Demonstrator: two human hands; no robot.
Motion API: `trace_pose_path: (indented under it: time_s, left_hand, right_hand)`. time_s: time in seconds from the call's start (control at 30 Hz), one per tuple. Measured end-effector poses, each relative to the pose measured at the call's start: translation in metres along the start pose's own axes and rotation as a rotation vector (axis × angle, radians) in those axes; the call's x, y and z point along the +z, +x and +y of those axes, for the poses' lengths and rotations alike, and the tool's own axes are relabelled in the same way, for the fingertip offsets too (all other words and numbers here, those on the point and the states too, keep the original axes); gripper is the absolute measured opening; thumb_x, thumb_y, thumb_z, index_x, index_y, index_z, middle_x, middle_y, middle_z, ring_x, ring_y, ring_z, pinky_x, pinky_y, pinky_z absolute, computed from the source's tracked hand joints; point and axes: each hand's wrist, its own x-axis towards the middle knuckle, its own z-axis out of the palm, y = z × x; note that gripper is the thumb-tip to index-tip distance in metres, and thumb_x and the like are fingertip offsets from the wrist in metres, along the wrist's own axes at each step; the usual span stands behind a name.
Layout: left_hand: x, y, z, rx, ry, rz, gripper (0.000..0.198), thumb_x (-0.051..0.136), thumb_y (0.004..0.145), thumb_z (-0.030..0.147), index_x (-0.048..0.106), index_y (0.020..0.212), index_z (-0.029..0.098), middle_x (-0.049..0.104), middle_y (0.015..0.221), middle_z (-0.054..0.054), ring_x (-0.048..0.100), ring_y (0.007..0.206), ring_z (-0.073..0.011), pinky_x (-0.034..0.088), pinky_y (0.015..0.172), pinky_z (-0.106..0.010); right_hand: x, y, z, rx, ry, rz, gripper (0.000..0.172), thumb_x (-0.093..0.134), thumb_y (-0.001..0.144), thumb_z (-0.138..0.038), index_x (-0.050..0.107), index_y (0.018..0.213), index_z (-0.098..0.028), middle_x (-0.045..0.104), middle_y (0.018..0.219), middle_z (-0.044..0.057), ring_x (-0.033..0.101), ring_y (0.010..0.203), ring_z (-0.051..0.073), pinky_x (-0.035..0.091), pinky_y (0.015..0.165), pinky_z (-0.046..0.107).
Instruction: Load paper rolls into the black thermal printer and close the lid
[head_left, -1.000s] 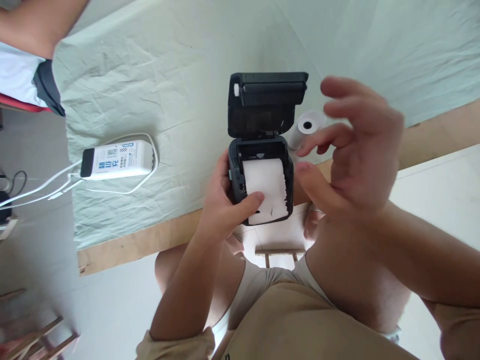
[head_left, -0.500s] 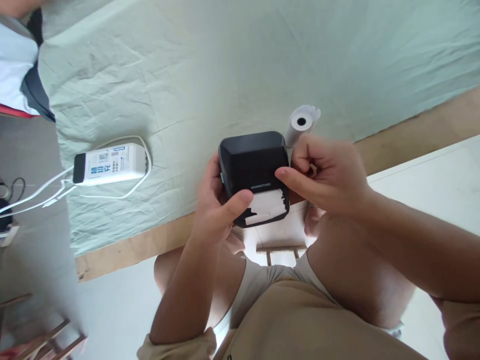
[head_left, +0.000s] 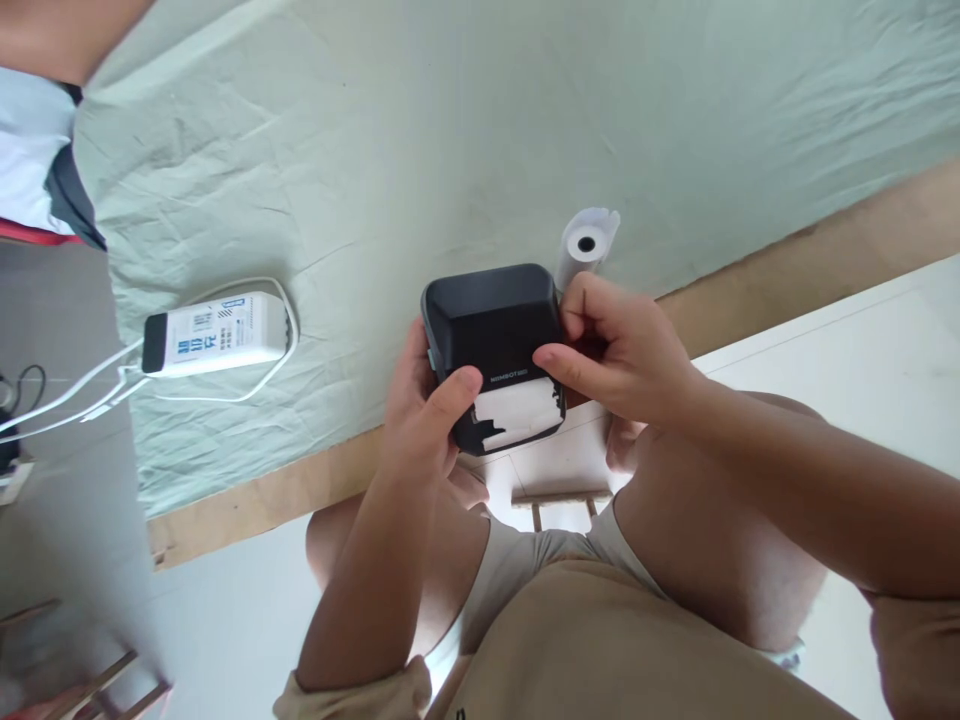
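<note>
A black label printer (head_left: 495,325) with "NIIMBOT" lettering is held over the table's near edge. A torn-edged white label (head_left: 519,412) covers the lower part of its face. My left hand (head_left: 425,410) wraps its left side, thumb on the front and fingers partly hidden behind. On the right side, my right hand (head_left: 619,345) grips the printer with its thumb on the front and curled fingers at the side edge. Just beyond that hand, a white paper roll (head_left: 583,250) stands on the cloth, its loose end sticking out.
A pale green cloth (head_left: 390,130) covers the table, with a bare wooden edge (head_left: 270,495) along the front. At left lies a white power strip (head_left: 217,335) with white cables. Another person's arm (head_left: 67,35) reaches in at the upper left. A wooden stool (head_left: 562,498) is below.
The printer and both hands sit slightly further left in view, and the camera has shifted a little. My right fingers have drawn closer against the printer's side. More of the other person's arm shows.
</note>
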Motion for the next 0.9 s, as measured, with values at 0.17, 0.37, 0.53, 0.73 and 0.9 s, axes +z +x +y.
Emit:
trace_pose_path:
  time_s: [0.17, 0.37, 0.53, 0.73, 0.9]
  left_hand:
    - [0.0025, 0.0036, -0.0011, -0.009, -0.022, 0.157, 0.033, 0.07, 0.091, 0.056, 0.077, 0.099, 0.025, 0.081, 0.1, -0.004, 0.074, 0.122, -0.0291, 0.066, 0.095, -0.038]
    - [0.0014, 0.0078, -0.0054, -0.041, -0.081, 0.196, 0.028, 0.064, 0.098, 0.048, 0.077, 0.097, 0.023, 0.081, 0.101, -0.003, 0.077, 0.112, -0.0258, 0.065, 0.097, -0.039]
    - [-0.0034, 0.0077, -0.0073, 0.008, -0.116, 0.192, 0.022, 0.066, 0.1, 0.039, 0.075, 0.088, 0.023, 0.077, 0.086, 0.001, 0.077, 0.087, -0.0171, 0.064, 0.08, -0.028]
    - [-0.0027, 0.0081, -0.0039, -0.015, -0.107, 0.171, 0.022, 0.067, 0.099, 0.034, 0.075, 0.082, 0.023, 0.067, 0.072, 0.002, 0.065, 0.063, -0.0128, 0.057, 0.065, -0.025]
    - [-0.0018, 0.0083, -0.003, -0.023, -0.095, 0.152, 0.02, 0.066, 0.099, 0.034, 0.078, 0.087, 0.024, 0.067, 0.074, 0.002, 0.065, 0.065, -0.0132, 0.057, 0.066, -0.026]
  right_hand:
    - [-0.0016, -0.0013, -0.0003, -0.07, -0.007, -0.035, 0.033, 0.066, 0.091, -0.032, 0.036, 0.079, -0.025, 0.04, 0.054, -0.011, 0.03, 0.044, 0.004, 0.023, 0.044, 0.022]
    - [-0.0017, -0.0028, -0.0006, -0.08, 0.027, -0.057, 0.033, 0.069, 0.087, -0.024, 0.036, 0.083, -0.025, 0.044, 0.055, -0.013, 0.037, 0.045, 0.004, 0.026, 0.045, 0.022]
    - [-0.0026, -0.0043, 0.001, -0.042, 0.061, -0.089, 0.037, 0.073, 0.082, -0.023, 0.036, 0.084, -0.025, 0.049, 0.06, -0.012, 0.041, 0.047, 0.004, 0.03, 0.045, 0.021]
    - [-0.005, -0.0048, 0.0024, -0.007, 0.102, -0.119, 0.039, 0.076, 0.081, -0.027, 0.037, 0.083, -0.026, 0.053, 0.06, -0.011, 0.043, 0.047, 0.006, 0.033, 0.043, 0.021]
    - [-0.0056, -0.0057, -0.0036, -0.104, 0.043, 0.009, 0.04, 0.081, 0.08, -0.026, 0.041, 0.079, -0.025, 0.053, 0.057, -0.012, 0.04, 0.042, 0.004, 0.031, 0.04, 0.021]
